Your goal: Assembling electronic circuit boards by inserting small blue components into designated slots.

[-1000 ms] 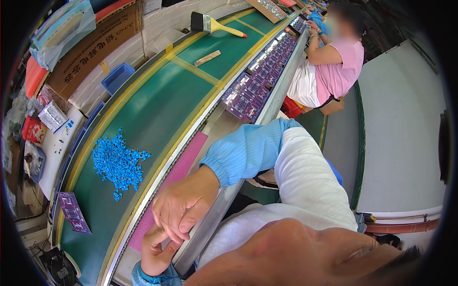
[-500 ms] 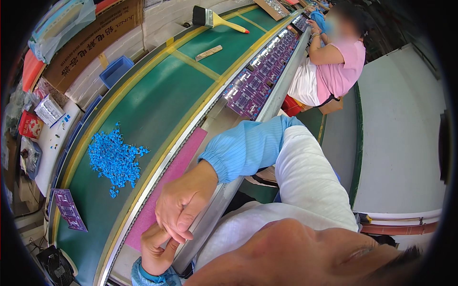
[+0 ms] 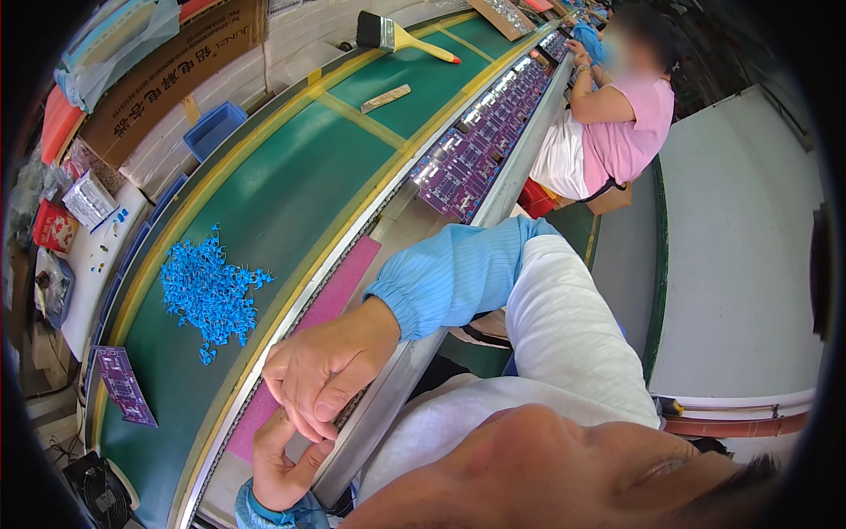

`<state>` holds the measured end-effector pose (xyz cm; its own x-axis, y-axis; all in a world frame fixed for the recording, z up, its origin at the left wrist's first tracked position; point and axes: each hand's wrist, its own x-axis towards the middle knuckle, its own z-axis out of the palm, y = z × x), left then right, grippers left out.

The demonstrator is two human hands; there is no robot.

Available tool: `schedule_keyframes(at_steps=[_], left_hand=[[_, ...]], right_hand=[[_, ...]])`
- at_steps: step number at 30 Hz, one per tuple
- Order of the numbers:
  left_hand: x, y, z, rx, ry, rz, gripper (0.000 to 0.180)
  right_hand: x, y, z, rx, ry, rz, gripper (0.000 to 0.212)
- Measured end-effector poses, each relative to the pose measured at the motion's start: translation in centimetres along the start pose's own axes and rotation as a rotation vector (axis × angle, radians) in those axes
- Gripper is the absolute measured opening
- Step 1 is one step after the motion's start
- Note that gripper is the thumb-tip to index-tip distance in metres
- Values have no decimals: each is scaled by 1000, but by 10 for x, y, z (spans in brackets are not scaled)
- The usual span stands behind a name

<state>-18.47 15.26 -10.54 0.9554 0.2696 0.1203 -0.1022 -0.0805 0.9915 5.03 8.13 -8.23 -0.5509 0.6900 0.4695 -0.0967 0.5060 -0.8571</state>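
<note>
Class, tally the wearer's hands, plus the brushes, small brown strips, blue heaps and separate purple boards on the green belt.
Hands (left hand, right hand): 2
Brush: 1
Small brown strip: 1
Blue heap: 1
Separate purple board: 1
Total: 6

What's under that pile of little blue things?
The blue pile lies on the green surface, which shows all around it; the part directly beneath is covered.

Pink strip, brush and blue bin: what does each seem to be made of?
Pink strip: probably foam or a similar soft sheet; its face is matte, though no texture shows clearly.
Brush: dark bristles of a fibre I can't tell; a silvery band, likely metal; a smooth yellow handle, painted wood or plastic.
Blue bin: likely moulded plastic, given its even colour and thin, smooth walls.
</note>
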Motion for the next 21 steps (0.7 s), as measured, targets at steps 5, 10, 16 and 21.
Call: schedule_keyframes(at_steps=[5, 10, 16, 21], left_hand=[[0, 3, 1, 15, 28, 7, 27], [2, 6, 3, 60, 44, 32, 27], [1, 8, 7, 90, 92, 42, 29], [-1, 3, -1, -113, 24, -31, 30]], right_hand=[[2, -1, 0, 38, 8, -4, 44], [2, 4, 0, 41, 23, -69, 44], [2, 7, 2, 93, 8, -71, 43], [1, 4, 2, 8, 10, -83, 41]])
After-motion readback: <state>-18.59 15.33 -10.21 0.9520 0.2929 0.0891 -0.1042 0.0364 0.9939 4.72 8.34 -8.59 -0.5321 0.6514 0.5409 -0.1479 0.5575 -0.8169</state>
